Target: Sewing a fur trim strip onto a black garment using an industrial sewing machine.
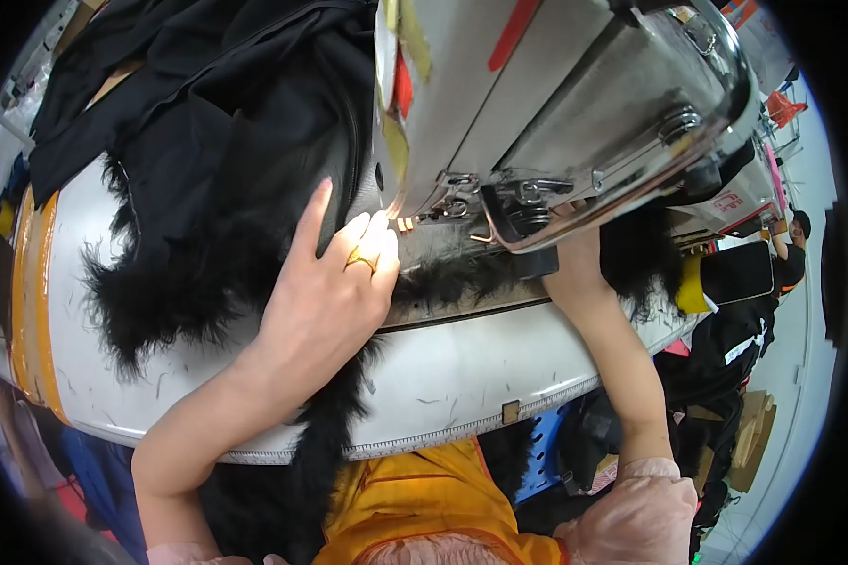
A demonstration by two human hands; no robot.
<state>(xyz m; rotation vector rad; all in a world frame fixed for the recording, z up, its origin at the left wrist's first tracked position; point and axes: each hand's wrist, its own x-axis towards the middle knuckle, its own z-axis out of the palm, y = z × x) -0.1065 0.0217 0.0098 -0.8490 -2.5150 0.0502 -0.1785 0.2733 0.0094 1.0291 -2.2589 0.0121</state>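
Note:
A silver sewing machine (452, 94) stands over the white tabletop (462, 367). My left hand (334, 282) is at its needle area, little finger stuck out, the other fingertips bunched and lit; what they pinch is hidden. My right hand (575, 268) reaches behind the machine's head at the right, its fingers out of sight. Black fabric (207, 132) lies left of the machine, with fluffy black feather trim (132, 311) along it. More trim runs along the machine bed and hangs under my left wrist over the front edge.
A dark phone (735, 273) rests by yellow material (690, 292) at the right. Another person (791, 245) is at far right. Below the table are a blue perforated crate (542, 443) and cardboard (754, 438). Orange tape (33, 292) covers the table's left end.

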